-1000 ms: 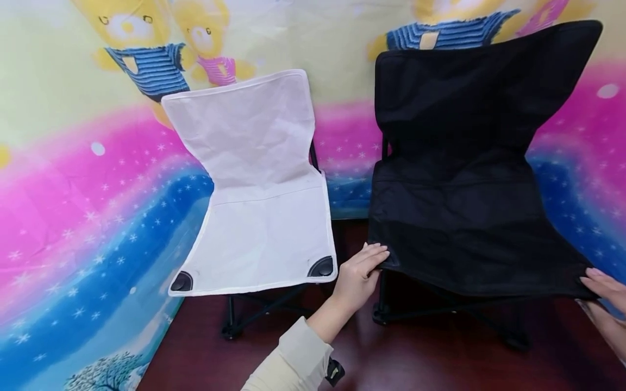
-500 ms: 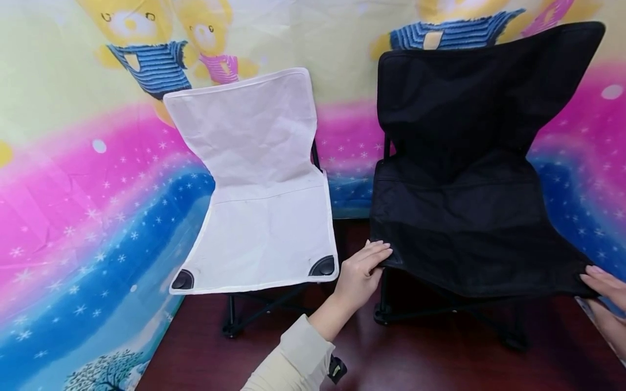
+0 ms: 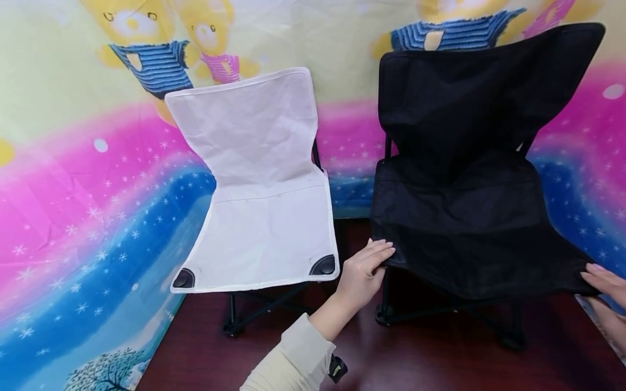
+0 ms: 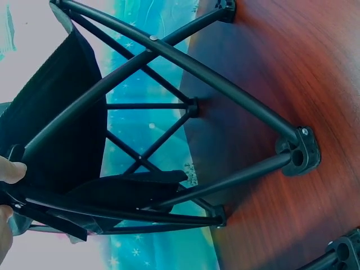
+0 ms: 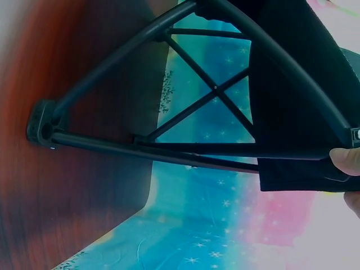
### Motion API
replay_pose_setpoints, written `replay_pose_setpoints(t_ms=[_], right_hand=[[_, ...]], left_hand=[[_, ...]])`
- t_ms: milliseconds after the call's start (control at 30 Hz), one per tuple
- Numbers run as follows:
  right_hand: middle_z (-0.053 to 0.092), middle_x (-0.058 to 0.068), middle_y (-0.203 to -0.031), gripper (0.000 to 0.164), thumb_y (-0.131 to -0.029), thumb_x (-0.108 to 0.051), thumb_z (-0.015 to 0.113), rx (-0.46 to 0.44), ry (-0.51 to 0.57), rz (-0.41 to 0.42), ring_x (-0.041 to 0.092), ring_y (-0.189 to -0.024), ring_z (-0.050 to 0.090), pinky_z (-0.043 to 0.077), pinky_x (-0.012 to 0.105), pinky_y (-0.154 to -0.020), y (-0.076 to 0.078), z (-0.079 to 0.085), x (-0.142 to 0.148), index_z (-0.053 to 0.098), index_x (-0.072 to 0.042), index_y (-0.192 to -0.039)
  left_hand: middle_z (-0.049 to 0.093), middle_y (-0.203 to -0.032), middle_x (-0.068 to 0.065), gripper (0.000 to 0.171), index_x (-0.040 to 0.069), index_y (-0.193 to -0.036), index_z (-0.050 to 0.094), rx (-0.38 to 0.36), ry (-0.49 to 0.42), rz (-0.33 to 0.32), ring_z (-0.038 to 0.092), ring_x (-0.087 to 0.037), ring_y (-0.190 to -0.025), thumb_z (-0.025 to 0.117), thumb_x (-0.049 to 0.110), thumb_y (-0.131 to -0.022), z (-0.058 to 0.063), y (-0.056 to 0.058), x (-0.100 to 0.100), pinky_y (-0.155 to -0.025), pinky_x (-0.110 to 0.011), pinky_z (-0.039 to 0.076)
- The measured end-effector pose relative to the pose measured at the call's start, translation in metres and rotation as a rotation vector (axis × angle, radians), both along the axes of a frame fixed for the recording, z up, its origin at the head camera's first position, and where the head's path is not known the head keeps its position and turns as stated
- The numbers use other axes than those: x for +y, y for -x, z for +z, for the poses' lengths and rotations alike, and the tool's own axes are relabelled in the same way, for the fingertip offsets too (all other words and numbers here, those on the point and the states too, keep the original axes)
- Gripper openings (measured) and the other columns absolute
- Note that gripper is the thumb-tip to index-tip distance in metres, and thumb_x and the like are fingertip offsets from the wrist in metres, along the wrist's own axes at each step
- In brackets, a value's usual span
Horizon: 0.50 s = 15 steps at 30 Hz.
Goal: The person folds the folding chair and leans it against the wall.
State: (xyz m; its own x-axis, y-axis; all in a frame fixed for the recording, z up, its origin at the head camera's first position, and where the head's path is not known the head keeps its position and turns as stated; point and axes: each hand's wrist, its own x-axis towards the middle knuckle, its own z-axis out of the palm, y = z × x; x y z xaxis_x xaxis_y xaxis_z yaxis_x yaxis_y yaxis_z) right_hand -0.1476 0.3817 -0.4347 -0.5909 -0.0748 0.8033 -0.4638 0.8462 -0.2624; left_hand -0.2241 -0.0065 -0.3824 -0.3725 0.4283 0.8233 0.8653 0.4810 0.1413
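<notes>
A black folding chair (image 3: 459, 212) stands unfolded at the right in the head view, its fabric seat sagging slightly in the middle. My left hand (image 3: 361, 276) grips the seat's front left corner, fingers over the top. In the left wrist view the thumb (image 4: 12, 170) lies by the frame tube at that corner. At the front right corner, my right hand (image 3: 608, 285) holds the fabric and frame end, partly cut off by the head view's edge. The right wrist view has its thumb (image 5: 346, 161) against the corner, near the crossing black legs (image 5: 216, 87).
A smaller white folding chair (image 3: 269, 233) with black corner patches stands to the left. Both chairs rest on a dark red wood-grain surface (image 3: 391, 364). Behind them hangs a colourful cloth backdrop (image 3: 112, 179) with printed bears. A small black item (image 3: 337, 369) shows beside my left sleeve.
The head view has shifted slightly, so the chairs appear a little further right. Both hands keep their hold on the black chair's front corners.
</notes>
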Motion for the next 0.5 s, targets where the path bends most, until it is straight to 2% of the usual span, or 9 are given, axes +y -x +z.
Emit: replay_pose_setpoints(t_ms=[33, 67, 133, 267, 333, 367, 433, 467, 500], right_hand=[[0.043, 0.019, -0.125, 0.059, -0.087, -0.039, 0.035, -0.008, 0.001, -0.035, 0.010, -0.122, 0.031, 0.021, 0.030, -0.101, -0.007, 0.011, -0.014, 0.050, 0.011, -0.114], [0.042, 0.018, -0.126, 0.057, -0.087, -0.038, 0.035, -0.010, -0.002, -0.035, 0.010, -0.122, 0.030, 0.021, 0.031, -0.101, -0.006, 0.010, -0.012, 0.049, 0.009, -0.115], [0.041, 0.014, -0.128, 0.042, -0.090, -0.026, 0.039, -0.024, -0.003, -0.051, 0.014, -0.122, 0.031, 0.020, 0.032, -0.101, -0.002, 0.001, -0.004, 0.048, 0.002, -0.120], [0.040, 0.011, -0.130, 0.034, -0.090, -0.012, 0.043, -0.040, 0.035, -0.040, 0.022, -0.121, 0.032, 0.018, 0.034, -0.102, 0.014, -0.027, 0.021, 0.048, -0.005, -0.123], [0.040, 0.012, -0.129, 0.034, -0.089, -0.009, 0.045, -0.034, 0.027, -0.043, 0.022, -0.121, 0.033, 0.019, 0.034, -0.101, 0.017, -0.030, 0.023, 0.048, -0.004, -0.122], [0.041, 0.013, -0.128, 0.033, -0.089, -0.010, 0.045, -0.025, 0.037, -0.044, 0.022, -0.121, 0.033, 0.019, 0.033, -0.101, 0.018, -0.027, 0.020, 0.049, -0.002, -0.121], [0.043, 0.020, -0.124, 0.031, -0.087, -0.003, 0.046, -0.015, 0.039, -0.038, 0.020, -0.121, 0.033, 0.021, 0.034, -0.101, 0.011, -0.008, 0.002, 0.050, 0.008, -0.116], [0.043, 0.015, -0.126, 0.033, -0.090, -0.013, 0.043, 0.002, 0.033, -0.051, 0.015, -0.121, 0.033, 0.021, 0.031, -0.101, 0.007, 0.001, -0.007, 0.050, 0.004, -0.118], [0.044, 0.018, -0.125, 0.035, -0.090, -0.014, 0.042, 0.007, 0.026, -0.053, 0.012, -0.121, 0.032, 0.022, 0.031, -0.100, 0.002, 0.013, -0.019, 0.050, 0.008, -0.115]], left_hand=[[0.061, -0.102, -0.007, 0.032, 0.002, -0.097, 0.066, -0.002, -0.003, -0.004, 0.052, -0.014, -0.103, 0.062, -0.009, -0.067, 0.001, 0.000, 0.000, -0.092, -0.025, 0.034], [0.062, -0.102, -0.007, 0.032, 0.002, -0.097, 0.066, -0.005, -0.006, -0.005, 0.052, -0.014, -0.103, 0.062, -0.009, -0.067, 0.001, 0.000, 0.000, -0.092, -0.025, 0.034], [0.062, -0.102, -0.007, 0.032, 0.002, -0.096, 0.066, -0.013, -0.012, -0.005, 0.052, -0.014, -0.103, 0.062, -0.009, -0.067, 0.003, 0.000, 0.001, -0.092, -0.025, 0.034], [0.061, -0.102, -0.007, 0.031, 0.002, -0.097, 0.066, -0.026, -0.015, -0.002, 0.052, -0.013, -0.103, 0.061, -0.009, -0.068, 0.005, 0.000, 0.000, -0.092, -0.024, 0.034], [0.061, -0.102, -0.007, 0.031, 0.002, -0.097, 0.066, -0.031, -0.016, -0.004, 0.052, -0.014, -0.103, 0.061, -0.010, -0.068, 0.006, 0.000, 0.000, -0.092, -0.024, 0.034], [0.061, -0.102, -0.007, 0.032, 0.002, -0.097, 0.065, -0.031, -0.016, -0.006, 0.052, -0.014, -0.103, 0.061, -0.010, -0.068, 0.006, 0.000, 0.000, -0.092, -0.024, 0.034], [0.061, -0.102, -0.008, 0.032, 0.002, -0.097, 0.065, -0.029, -0.017, -0.011, 0.052, -0.014, -0.104, 0.061, -0.010, -0.068, 0.007, 0.001, 0.001, -0.092, -0.024, 0.034], [0.061, -0.102, -0.008, 0.032, 0.002, -0.097, 0.065, -0.028, -0.018, -0.013, 0.052, -0.014, -0.104, 0.061, -0.010, -0.068, 0.007, 0.001, 0.001, -0.092, -0.025, 0.034], [0.061, -0.102, -0.008, 0.032, 0.001, -0.097, 0.065, -0.026, -0.018, -0.013, 0.052, -0.014, -0.104, 0.061, -0.010, -0.068, 0.008, 0.001, 0.001, -0.092, -0.025, 0.034]])
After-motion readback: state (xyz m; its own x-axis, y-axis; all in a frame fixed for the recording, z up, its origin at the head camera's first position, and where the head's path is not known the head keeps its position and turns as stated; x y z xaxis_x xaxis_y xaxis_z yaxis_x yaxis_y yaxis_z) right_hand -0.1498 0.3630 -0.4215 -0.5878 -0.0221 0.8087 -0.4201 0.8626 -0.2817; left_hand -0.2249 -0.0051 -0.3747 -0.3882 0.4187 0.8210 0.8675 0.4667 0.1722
